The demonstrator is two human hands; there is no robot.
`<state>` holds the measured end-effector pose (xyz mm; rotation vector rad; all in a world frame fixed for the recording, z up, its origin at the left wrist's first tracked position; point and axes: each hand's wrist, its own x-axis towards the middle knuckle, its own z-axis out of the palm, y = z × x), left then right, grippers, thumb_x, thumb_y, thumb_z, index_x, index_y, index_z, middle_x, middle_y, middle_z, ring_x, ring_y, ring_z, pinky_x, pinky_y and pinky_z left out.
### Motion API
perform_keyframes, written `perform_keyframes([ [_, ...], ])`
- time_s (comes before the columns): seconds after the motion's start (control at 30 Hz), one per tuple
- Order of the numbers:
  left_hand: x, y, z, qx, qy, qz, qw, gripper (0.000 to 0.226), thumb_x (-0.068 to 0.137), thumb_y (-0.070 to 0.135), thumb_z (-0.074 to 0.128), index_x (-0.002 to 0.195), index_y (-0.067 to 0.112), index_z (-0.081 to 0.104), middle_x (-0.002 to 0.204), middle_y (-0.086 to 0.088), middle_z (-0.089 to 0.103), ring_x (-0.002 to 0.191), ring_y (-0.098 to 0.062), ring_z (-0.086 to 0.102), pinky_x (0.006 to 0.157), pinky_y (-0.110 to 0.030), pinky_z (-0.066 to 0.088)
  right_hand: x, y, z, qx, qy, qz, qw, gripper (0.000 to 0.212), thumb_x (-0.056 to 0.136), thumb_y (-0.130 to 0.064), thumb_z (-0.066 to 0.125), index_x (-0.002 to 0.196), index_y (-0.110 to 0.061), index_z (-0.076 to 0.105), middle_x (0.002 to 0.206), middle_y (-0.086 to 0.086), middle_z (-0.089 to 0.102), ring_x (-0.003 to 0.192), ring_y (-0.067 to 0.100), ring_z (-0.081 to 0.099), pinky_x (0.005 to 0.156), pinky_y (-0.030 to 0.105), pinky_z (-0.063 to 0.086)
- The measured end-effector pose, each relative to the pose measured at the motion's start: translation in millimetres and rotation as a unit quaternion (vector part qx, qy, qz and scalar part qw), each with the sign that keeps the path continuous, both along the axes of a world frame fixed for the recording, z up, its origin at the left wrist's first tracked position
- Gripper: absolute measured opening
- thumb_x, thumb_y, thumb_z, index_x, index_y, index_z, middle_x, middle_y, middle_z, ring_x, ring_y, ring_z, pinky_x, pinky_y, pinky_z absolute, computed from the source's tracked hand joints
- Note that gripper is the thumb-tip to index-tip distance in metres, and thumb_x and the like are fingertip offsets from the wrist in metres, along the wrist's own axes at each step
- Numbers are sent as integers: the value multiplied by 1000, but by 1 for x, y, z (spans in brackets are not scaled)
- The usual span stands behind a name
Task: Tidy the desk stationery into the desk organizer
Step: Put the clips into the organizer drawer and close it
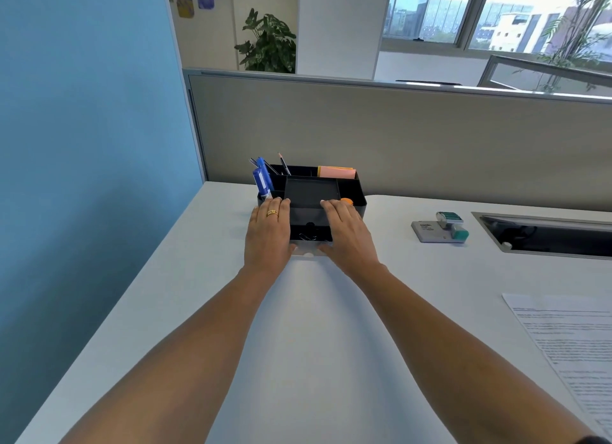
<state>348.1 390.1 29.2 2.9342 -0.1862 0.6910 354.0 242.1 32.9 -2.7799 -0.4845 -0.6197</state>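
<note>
A black desk organizer (354,192) stands at the back of the white desk against the partition. Its front drawer (311,233) is pulled out, with paper clips lying inside. My left hand (269,233), with a gold ring, lies flat along the drawer's left side. On the drawer's right side my right hand (347,231) rests the same way, fingers straight, and both thumbs sit at the drawer's front edge. Blue markers (262,178) and a pencil (283,162) stand in the left compartments. Orange and pink sticky notes (336,172) fill the back right one. An orange item (347,201) peeks out beside my right fingers.
A grey and teal hole punch (440,228) sits on the desk to the right. Beyond it is an open cable slot (546,235) in the desk top. Printed paper (569,341) lies at the right edge. A blue wall runs along the left.
</note>
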Motion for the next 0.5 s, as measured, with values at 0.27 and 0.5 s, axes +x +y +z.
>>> perform_keyframes([
  [0.27,17,2,-7,44,-75,53,995,70,51,32,89,111,10,61,110,-15,66,103,-30,62,84,-41,51,19,6,-13,6,-146,-42,988,67,49,-19,90,107,-6,60,101,10,65,95,28,63,85,36,52],
  [0.5,30,2,-10,62,-123,65,988,66,40,39,91,96,15,64,95,-10,70,84,-24,66,69,-33,53,28,8,-19,9,-204,-68,977,58,48,-20,89,98,-14,60,90,1,62,82,21,59,76,28,50],
])
